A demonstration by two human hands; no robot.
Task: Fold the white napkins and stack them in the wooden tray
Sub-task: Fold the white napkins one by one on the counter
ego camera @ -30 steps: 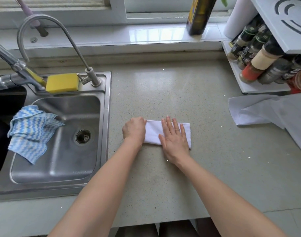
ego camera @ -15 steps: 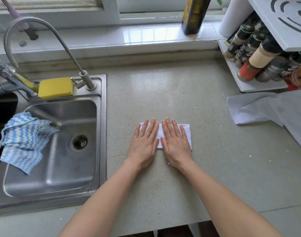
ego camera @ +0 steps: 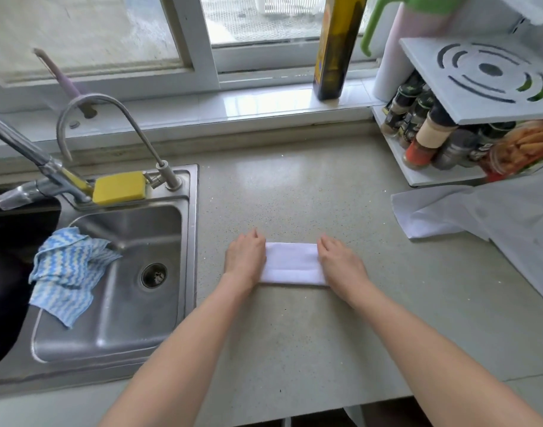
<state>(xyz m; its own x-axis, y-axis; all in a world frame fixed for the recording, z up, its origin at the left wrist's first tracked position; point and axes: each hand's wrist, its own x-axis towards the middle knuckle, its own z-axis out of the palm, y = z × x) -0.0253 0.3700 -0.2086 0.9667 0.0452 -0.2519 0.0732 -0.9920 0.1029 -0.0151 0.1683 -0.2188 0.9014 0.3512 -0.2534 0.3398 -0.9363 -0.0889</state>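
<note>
Sink [ego camera: 190,241] of steel sits at the far left of the surface [ego camera: 295,195], and it serves as the landmark here. Over its left rim hangs a blue and white zigzag cloth [ego camera: 68,271]. On the ledge behind the basin lies a yellow sponge [ego camera: 119,188], and a curved tap [ego camera: 116,118] rises just beside the sponge. On the window sill up and to the right of the sink stands a tall dark bottle [ego camera: 336,50].

Just right of the sink, on the bare surface, lies a folded white napkin [ego camera: 290,268], a flat band with its long side running left to right. The left hand [ego camera: 245,257] rests at the napkin's end nearer the sink, with its fingers [ego camera: 253,237] bent down over that short edge; whether they pinch the cloth or only press it cannot be told. The right hand [ego camera: 341,261] rests at the end farther from the sink, its fingers [ego camera: 327,243] likewise bent down over the edge, and again the grip cannot be told.

Far right of the sink, against the back wall, stands a white rack [ego camera: 480,81] with spice jars [ego camera: 427,140] on its lower shelf. In front of the rack lies a loose heap of white cloth [ego camera: 467,214], well apart from the folded napkin.
</note>
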